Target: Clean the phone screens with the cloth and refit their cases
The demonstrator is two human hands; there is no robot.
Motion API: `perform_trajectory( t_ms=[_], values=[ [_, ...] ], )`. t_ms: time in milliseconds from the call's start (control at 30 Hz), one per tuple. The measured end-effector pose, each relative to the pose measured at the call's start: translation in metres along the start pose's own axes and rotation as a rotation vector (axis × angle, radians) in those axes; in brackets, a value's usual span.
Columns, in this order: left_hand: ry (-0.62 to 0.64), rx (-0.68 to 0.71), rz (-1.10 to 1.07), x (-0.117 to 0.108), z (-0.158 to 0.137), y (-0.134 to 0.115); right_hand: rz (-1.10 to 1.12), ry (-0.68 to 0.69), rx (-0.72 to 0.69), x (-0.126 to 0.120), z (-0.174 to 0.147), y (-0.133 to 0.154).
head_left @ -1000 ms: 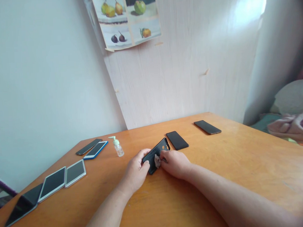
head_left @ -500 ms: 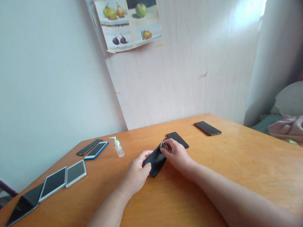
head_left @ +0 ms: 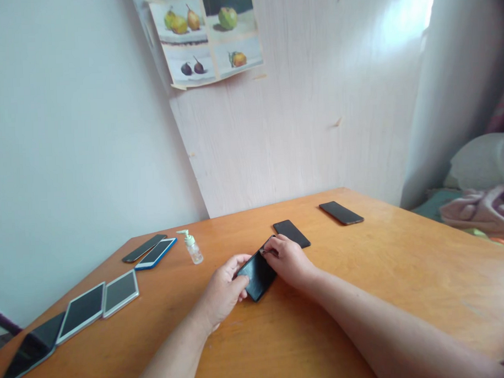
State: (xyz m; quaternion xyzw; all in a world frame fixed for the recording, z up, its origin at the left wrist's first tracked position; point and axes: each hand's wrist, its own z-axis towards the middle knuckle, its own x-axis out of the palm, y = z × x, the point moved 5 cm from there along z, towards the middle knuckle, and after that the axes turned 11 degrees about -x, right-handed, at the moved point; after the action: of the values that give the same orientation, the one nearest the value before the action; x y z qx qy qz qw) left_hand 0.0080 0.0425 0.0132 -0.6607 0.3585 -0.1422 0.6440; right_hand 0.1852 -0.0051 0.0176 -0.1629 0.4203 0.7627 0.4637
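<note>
A black smartphone (head_left: 260,277) is tilted above the table in front of me, its dark glossy screen facing up toward me. My left hand (head_left: 227,283) grips its left edge, thumb on the screen side and fingers behind. At the phone's upper part, my right hand (head_left: 288,259) presses a small wadded cloth (head_left: 263,250) on the screen; most of the cloth is hidden under the fingers. Just behind my right hand lies another black phone (head_left: 292,233), flat on the table.
On the wooden table (head_left: 323,330), a clear pump bottle (head_left: 193,250) stands left of centre. Along the left lie a blue-edged phone (head_left: 157,254), a dark phone (head_left: 143,248), a silver-edged phone (head_left: 120,293), a white tablet (head_left: 81,312) and a dark tablet (head_left: 32,348). One more black phone (head_left: 341,213) lies back right.
My right hand has closed further over the cloth and moved slightly left and lower along the screen. The phone's face has turned a little. The whole view has shifted slightly.
</note>
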Motion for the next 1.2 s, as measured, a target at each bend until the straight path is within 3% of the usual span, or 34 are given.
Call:
perform_trajectory(
  t_ms=[200,367,433,600,700,933,1067,1200],
  values=[
    [0.014,-0.024,-0.008,0.000,-0.001,0.000,-0.136,-0.044,0.282,-0.016,-0.001,-0.027],
    [0.022,-0.018,0.003,0.001,-0.002,0.000,0.049,-0.090,0.072,-0.005,0.000,-0.007],
    [0.028,-0.013,0.006,0.001,-0.002,-0.001,0.100,-0.091,0.052,0.000,0.000,-0.004],
    [0.065,-0.001,0.012,0.004,-0.003,-0.005,0.106,-0.159,0.337,-0.008,0.002,-0.036],
    [0.070,0.001,0.016,0.004,-0.004,-0.006,0.072,-0.180,0.416,-0.016,0.002,-0.048],
    [0.074,0.001,0.031,0.004,-0.003,-0.004,0.001,-0.030,0.120,-0.009,0.003,-0.015],
    [0.039,0.012,0.055,0.002,-0.002,-0.003,-0.200,0.126,0.209,-0.013,0.002,-0.021],
    [-0.022,0.010,0.094,-0.001,0.000,-0.001,-0.201,0.243,0.251,-0.016,0.000,-0.029]
  ],
)
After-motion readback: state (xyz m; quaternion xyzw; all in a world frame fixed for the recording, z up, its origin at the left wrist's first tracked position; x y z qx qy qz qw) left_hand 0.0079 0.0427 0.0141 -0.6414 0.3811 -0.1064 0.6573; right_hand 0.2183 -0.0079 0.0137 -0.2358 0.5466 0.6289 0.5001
